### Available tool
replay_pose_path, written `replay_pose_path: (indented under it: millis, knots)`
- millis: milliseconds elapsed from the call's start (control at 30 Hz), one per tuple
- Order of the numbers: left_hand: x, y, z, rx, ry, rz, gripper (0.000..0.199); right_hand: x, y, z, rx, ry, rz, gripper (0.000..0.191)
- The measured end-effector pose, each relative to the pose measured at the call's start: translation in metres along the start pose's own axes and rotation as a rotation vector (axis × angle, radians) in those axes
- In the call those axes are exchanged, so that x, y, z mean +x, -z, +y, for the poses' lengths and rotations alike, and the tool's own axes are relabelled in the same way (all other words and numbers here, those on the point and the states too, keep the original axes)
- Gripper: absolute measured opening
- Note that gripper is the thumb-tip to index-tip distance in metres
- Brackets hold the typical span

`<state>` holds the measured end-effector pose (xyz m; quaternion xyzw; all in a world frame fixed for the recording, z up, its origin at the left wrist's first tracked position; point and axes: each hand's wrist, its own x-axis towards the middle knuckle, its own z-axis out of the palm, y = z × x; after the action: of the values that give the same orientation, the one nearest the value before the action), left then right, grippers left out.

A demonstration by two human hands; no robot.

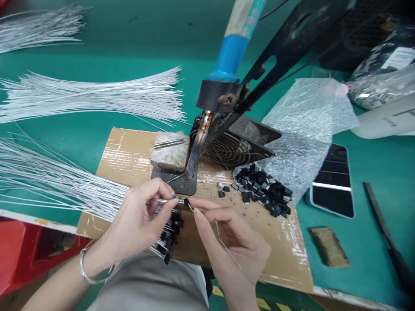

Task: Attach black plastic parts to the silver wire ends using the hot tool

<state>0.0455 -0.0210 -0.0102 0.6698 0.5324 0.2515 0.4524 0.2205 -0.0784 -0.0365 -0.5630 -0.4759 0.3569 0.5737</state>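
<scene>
My left hand (142, 216) pinches a thin white wire that has a small black connector (186, 201) at its end, in front of the soldering iron's tip (193, 162). Close on the right, my right hand (230, 237) is closed on a thin solder wire (229, 251), its upper end by the black connector. Under my left hand lies a bundle of white wires (81, 188) with black connectors (168, 242) on their ends. All this is above a brown cardboard sheet (275, 263).
Loose black connectors (264, 190) are piled beside bubble wrap (298, 125). A phone (333, 181), a brown pad (330, 247) and a dark-handled tool (385, 233) lie right. The iron's blue handle (228, 56) hangs over a fan (227, 149). More wires (94, 97) lie left.
</scene>
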Motion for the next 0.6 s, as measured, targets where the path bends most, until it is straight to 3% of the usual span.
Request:
replay_pose_path:
  millis: [100, 233, 333, 400, 467, 500, 600]
  knots:
    - [-0.003, 0.001, -0.001, 0.007, -0.013, -0.022, 0.011, -0.002, -0.001, -0.001, -0.012, -0.023, 0.009, 0.016]
    - [-0.005, 0.003, 0.0, 0.038, -0.056, -0.015, 0.013, -0.002, 0.013, -0.001, -0.004, -0.12, 0.192, 0.006]
    - [-0.005, 0.008, -0.001, 0.1, -0.119, 0.003, 0.014, 0.004, 0.051, 0.013, 0.025, -0.064, 0.316, 0.03]
    - [-0.006, 0.012, -0.007, 0.175, -0.192, 0.039, 0.013, 0.01, 0.087, 0.027, 0.003, 0.008, 0.491, 0.046]
    - [-0.009, 0.016, -0.019, 0.272, -0.288, 0.1, 0.012, 0.015, 0.123, 0.038, -0.2, 0.119, 0.642, 0.054]
    - [-0.012, 0.018, -0.027, 0.32, -0.332, 0.134, 0.01, 0.017, 0.139, 0.042, -0.29, 0.155, 0.698, 0.05]
    - [-0.02, 0.022, -0.056, 0.386, -0.362, 0.152, 0.014, 0.018, 0.174, 0.047, -0.594, 0.202, 0.641, 0.042]
